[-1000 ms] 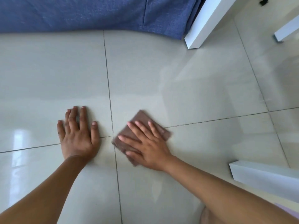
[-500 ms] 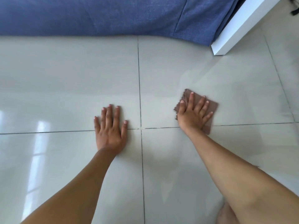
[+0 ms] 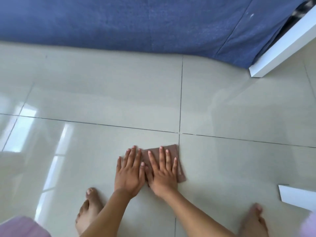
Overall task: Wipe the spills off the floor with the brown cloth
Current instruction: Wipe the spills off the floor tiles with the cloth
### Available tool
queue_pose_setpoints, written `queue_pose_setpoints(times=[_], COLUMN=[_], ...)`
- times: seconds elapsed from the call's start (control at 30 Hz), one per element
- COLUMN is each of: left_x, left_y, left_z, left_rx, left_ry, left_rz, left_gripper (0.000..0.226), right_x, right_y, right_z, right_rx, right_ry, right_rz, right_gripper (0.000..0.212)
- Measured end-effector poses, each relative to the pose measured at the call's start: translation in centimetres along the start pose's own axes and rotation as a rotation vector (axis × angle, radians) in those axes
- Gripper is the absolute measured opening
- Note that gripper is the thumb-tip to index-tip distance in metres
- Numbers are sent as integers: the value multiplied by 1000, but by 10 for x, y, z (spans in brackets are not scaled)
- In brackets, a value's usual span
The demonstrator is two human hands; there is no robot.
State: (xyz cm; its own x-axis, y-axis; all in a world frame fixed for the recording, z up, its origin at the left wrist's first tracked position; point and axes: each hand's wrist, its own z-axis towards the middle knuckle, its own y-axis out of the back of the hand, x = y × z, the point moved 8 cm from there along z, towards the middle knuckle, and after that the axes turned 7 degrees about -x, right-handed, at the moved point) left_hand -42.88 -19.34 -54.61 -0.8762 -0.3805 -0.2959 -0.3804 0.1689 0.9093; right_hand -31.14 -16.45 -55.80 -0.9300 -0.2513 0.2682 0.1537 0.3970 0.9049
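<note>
The brown cloth (image 3: 172, 149) lies folded flat on the glossy beige floor tiles (image 3: 106, 100), just left of a grout line. My right hand (image 3: 162, 173) presses flat on top of it with fingers spread. My left hand (image 3: 130, 171) lies flat beside it, palm on the tile, its fingertips touching the cloth's left edge. A faint wet sheen (image 3: 222, 106) shows on the tile beyond and to the right of the cloth.
A blue fabric cover (image 3: 136, 23) hangs along the far side. A white furniture leg (image 3: 280, 50) stands at the upper right, another white piece (image 3: 297, 195) at the right edge. My bare feet (image 3: 89, 209) (image 3: 254, 221) rest near the bottom.
My right hand has slid the cloth back toward me and to the left, across the grout line. Both hands now sit side by side, and my feet have come into view.
</note>
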Motion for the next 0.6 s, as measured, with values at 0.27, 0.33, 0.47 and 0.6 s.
queue_pose_setpoints(times=[0.27, 0.33, 0.47, 0.6], left_x=[-32, -40, -49, -46], left_y=[17, 19, 24, 36], left_z=[4, 6, 4, -5], left_rx=[107, 116, 171, 253], left_ry=[-50, -4, 56, 107], left_rz=[54, 30, -12, -77], left_gripper=[50, 37, 29, 33], right_x=[-24, -37, -39, -47], right_y=[55, 62, 72, 89], right_z=[-4, 8, 19, 10], right_rx=[-149, -50, 51, 44], right_ry=[-82, -57, -34, -133], right_rz=[-9, -115, -178, -43], right_gripper=[52, 55, 39, 34])
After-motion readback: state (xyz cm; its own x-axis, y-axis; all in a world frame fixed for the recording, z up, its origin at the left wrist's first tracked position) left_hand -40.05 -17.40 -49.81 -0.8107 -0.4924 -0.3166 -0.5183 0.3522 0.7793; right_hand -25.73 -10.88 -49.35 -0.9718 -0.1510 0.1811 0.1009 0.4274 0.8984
